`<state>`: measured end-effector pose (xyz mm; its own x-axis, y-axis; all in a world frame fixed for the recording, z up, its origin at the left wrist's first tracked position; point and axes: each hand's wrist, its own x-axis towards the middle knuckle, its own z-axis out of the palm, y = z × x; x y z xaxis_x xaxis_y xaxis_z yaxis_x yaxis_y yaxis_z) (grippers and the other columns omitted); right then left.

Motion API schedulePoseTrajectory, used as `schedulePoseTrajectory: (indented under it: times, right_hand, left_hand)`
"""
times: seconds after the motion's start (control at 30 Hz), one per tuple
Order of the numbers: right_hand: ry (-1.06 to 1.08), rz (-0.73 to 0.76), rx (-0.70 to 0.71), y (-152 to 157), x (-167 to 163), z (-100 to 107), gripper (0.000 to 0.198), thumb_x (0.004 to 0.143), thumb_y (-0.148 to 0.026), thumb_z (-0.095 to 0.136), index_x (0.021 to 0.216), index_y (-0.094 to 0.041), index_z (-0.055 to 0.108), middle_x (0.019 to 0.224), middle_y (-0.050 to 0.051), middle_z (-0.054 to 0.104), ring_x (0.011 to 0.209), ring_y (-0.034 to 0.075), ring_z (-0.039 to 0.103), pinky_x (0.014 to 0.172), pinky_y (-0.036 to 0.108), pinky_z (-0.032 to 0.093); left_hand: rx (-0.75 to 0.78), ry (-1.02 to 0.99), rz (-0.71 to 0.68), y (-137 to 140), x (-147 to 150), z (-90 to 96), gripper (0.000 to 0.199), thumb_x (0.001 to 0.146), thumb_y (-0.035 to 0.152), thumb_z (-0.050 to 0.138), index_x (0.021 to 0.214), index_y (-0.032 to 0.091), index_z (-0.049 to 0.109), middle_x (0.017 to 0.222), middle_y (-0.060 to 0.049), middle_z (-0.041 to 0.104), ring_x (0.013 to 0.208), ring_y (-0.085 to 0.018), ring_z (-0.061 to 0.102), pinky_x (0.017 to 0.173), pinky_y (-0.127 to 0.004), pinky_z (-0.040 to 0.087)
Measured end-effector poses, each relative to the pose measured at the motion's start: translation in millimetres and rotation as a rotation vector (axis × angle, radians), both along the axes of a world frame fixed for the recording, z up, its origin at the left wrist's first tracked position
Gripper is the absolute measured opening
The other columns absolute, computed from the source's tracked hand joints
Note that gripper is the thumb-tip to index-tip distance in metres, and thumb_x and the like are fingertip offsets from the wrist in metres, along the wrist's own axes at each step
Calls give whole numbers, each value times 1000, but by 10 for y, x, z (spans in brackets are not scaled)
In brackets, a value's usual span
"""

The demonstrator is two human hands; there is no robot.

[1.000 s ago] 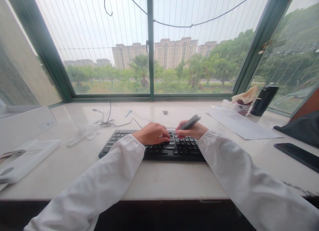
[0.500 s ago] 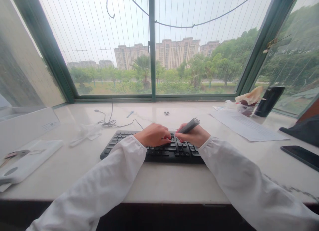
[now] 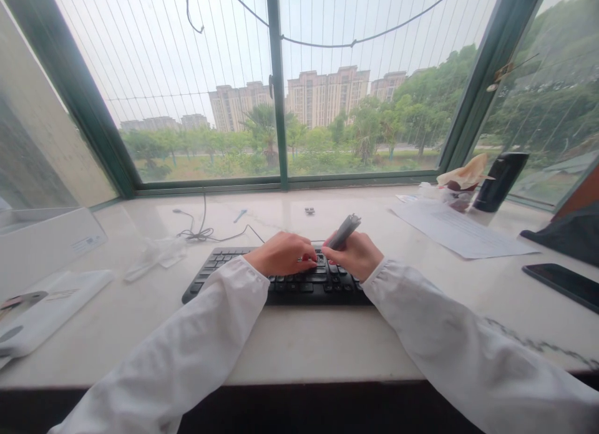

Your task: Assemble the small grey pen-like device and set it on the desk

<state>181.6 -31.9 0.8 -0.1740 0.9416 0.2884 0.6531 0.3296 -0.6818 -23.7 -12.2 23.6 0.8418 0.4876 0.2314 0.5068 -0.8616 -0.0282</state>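
A black keyboard (image 3: 306,297) lies on the white counter under both hands. My left hand (image 3: 283,253) rests over its middle with fingers curled and pinched near the upper keys; what they hold, if anything, is hidden. Just right of it, my right hand (image 3: 356,256) is closed around a dark grey stick-like tool (image 3: 344,231). The tool slants, its jagged end up to the right and its lower end hidden by my fingers close to the keys. Between the hands a few key positions look uncovered. Behind the keyboard sit small dark pieces (image 3: 309,211), too small to name.
A cable (image 3: 201,234) coils behind the keyboard near a small blue tool (image 3: 240,216). To the left are crumpled clear plastic (image 3: 156,259) and a white box (image 3: 51,241). On the right lie paper sheets (image 3: 461,231), a phone (image 3: 566,284) and a black cylinder (image 3: 503,181).
The camera view has shifted slightly, moving most things a little left in the picture. The grey tool stands somewhat steeper in my right hand. Both hands stay at the same part of the keyboard.
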Motion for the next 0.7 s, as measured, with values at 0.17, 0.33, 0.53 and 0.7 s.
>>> schedulePoseTrajectory:
  times: [0.17, 0.33, 0.53, 0.7]
  right_hand:
    - [-34, 1, 12, 31, 35, 31, 24, 79, -41, 61, 81, -20, 72, 66, 2, 71, 67, 20, 69, 60, 26, 50]
    - [-69, -5, -16, 22, 41, 95, 27, 81, -42, 60, 72, -19, 70, 64, 3, 71, 63, 20, 68, 61, 28, 51]
    - [152, 18, -293, 70, 61, 101, 30, 77, -45, 67, 65, -18, 63, 71, 9, 72, 61, 22, 69, 63, 32, 57]
    - [260, 68, -387, 173, 110, 43, 34, 77, -47, 68, 62, -18, 61, 71, 10, 71, 62, 22, 69, 68, 34, 58]
  left_hand:
    - [24, 25, -22, -13, -9, 13, 20, 89, 32, 54, 95, 24, 70, 84, 0, 69, 72, -12, 63, 59, -22, 37]
    - [41, 37, -21, -29, -6, 31, 18, 89, 32, 54, 94, 24, 70, 83, 1, 69, 71, -11, 62, 58, -22, 36]
    - [41, 37, -11, -31, -2, 25, 22, 90, 34, 52, 95, 23, 71, 82, 0, 68, 70, -11, 62, 59, -22, 39]
    - [43, 29, -1, -27, 3, 21, 22, 90, 35, 52, 94, 24, 71, 82, 1, 68, 70, -12, 62, 59, -23, 38]
